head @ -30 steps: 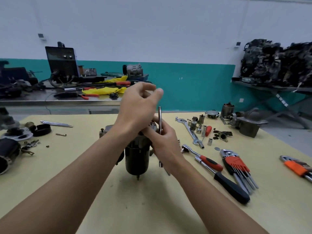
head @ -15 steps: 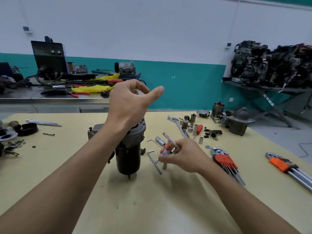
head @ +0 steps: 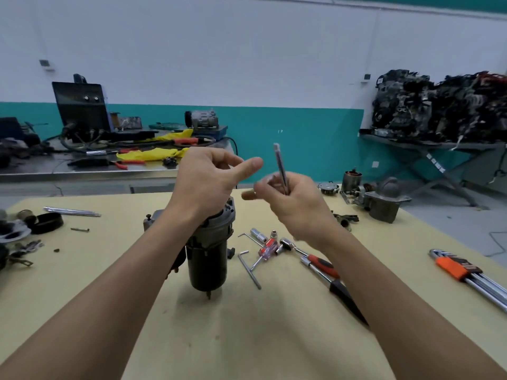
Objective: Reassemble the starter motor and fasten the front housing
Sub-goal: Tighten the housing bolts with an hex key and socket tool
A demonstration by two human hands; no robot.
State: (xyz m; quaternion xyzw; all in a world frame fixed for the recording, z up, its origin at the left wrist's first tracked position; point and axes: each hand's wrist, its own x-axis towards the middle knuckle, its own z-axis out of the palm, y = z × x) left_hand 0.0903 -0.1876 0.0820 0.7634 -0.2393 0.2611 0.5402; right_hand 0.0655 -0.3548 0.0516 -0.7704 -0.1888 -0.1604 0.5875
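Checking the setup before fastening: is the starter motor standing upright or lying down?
Upright: the starter motor stands on its dark cylindrical end on the table.

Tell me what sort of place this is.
Probably a vehicle-repair workshop: dark engine assemblies are piled on a grey metal rack, a black boxy machine with two knobs sits on a steel bench, and a ratchet with a red-and-black handle lies near a dark cylindrical starter motor on the yellow table.

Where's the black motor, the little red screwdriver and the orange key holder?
Motor (head: 207, 267): head view, its black round body.
Red screwdriver (head: 267, 250): head view, its red handle.
Orange key holder (head: 452, 266): head view, its orange clip.
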